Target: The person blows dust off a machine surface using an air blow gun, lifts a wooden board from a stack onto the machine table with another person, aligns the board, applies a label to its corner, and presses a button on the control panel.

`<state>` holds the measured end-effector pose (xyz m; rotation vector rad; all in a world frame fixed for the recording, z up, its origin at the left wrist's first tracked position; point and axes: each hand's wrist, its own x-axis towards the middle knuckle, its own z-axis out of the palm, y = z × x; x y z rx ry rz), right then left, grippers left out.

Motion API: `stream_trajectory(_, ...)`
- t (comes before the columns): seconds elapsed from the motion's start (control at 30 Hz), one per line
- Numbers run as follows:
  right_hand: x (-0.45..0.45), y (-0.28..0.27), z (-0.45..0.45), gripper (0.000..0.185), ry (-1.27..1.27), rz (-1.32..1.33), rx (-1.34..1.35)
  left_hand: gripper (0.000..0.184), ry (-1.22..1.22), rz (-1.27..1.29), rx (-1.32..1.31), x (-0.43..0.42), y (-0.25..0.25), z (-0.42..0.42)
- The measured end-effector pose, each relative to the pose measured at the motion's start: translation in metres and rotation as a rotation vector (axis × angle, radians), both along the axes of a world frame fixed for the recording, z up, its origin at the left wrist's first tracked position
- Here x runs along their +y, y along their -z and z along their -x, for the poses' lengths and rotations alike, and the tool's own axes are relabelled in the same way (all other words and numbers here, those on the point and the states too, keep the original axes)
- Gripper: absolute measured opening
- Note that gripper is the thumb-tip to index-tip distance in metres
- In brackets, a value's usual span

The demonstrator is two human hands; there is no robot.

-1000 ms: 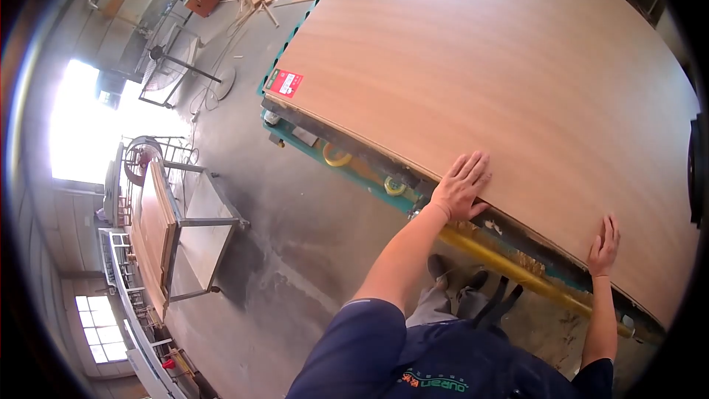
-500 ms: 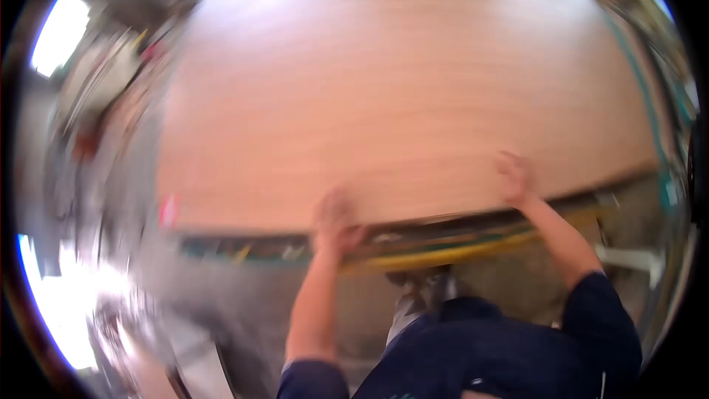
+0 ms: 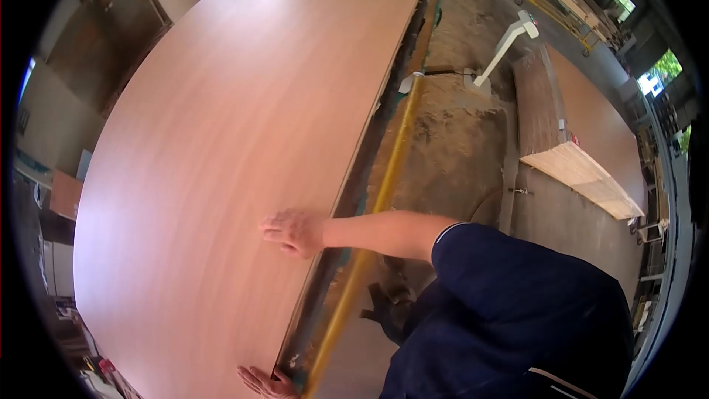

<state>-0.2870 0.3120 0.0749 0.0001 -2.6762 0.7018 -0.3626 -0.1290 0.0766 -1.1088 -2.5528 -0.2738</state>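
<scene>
A large wood-grain panel (image 3: 214,140) with a smooth pinkish-tan face lies flat across the left half of the view. My right hand (image 3: 297,232) rests palm down on it near its edge, fingers stretched away from me and slightly bent. Lower down, my left hand (image 3: 264,383) lies at the same edge with fingers extended and the thumb near the rim; the bottom of the view cuts off part of it. Neither hand grips anything that I can see.
A yellow rail (image 3: 391,166) runs along the panel's side, close to my body. To the right stands a stack of boards (image 3: 583,122), and a white angled post (image 3: 506,44) rises from the dusty floor. A yellow-framed trolley (image 3: 550,11) is farther back.
My view has swung to the right, so the panel's near edge now runs steeply upward. Both hands remain at that edge, and the right one now lies on the face.
</scene>
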Motion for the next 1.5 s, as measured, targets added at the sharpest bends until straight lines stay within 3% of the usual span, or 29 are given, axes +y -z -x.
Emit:
stream_trajectory(0.67,0.002,0.000,-0.002,0.041,-0.034,-0.014,-0.096,0.061,-0.031,0.047,-0.016,-0.011,0.005,0.000)
stream_trajectory(0.8,-0.012,0.004,-0.017,0.044,0.060,-0.032,-0.077,0.059,-0.067,0.020,-0.049,-0.010,0.001,-0.003)
stream_trajectory(0.93,-0.043,0.013,-0.093,0.047,0.122,-0.069,-0.077,0.057,-0.084,-0.011,-0.055,-0.012,0.007,-0.005)
stream_trajectory(1.0,-0.058,-0.016,-0.154,0.051,0.040,0.020,-0.326,0.057,-0.086,-0.007,-0.067,-0.011,0.003,-0.009)
stream_trajectory(1.07,-0.074,-0.028,-0.224,0.054,0.052,0.066,-0.325,0.056,-0.092,-0.002,-0.075,-0.010,-0.005,-0.016)
stream_trajectory(1.13,-0.100,0.026,-0.300,0.055,0.213,0.023,-0.248,0.056,-0.106,-0.007,-0.078,-0.004,-0.013,-0.025)
stream_trajectory(1.3,-0.168,0.073,-0.489,0.051,0.435,0.214,-0.950,0.054,-0.228,0.023,-0.075,0.000,0.008,-0.031)
stream_trajectory(1.37,-0.181,0.086,-0.537,0.048,0.491,0.406,-1.296,0.054,-0.240,0.002,-0.106,0.002,0.001,-0.047)
stream_trajectory(1.43,-0.193,0.110,-0.580,0.048,0.669,0.539,-1.316,0.054,-0.175,-0.068,-0.191,0.006,-0.014,-0.088)
stream_trajectory(1.5,-0.198,0.103,-0.597,0.049,0.860,0.589,-1.253,0.058,0.124,0.219,0.075,-0.018,0.048,-0.104)
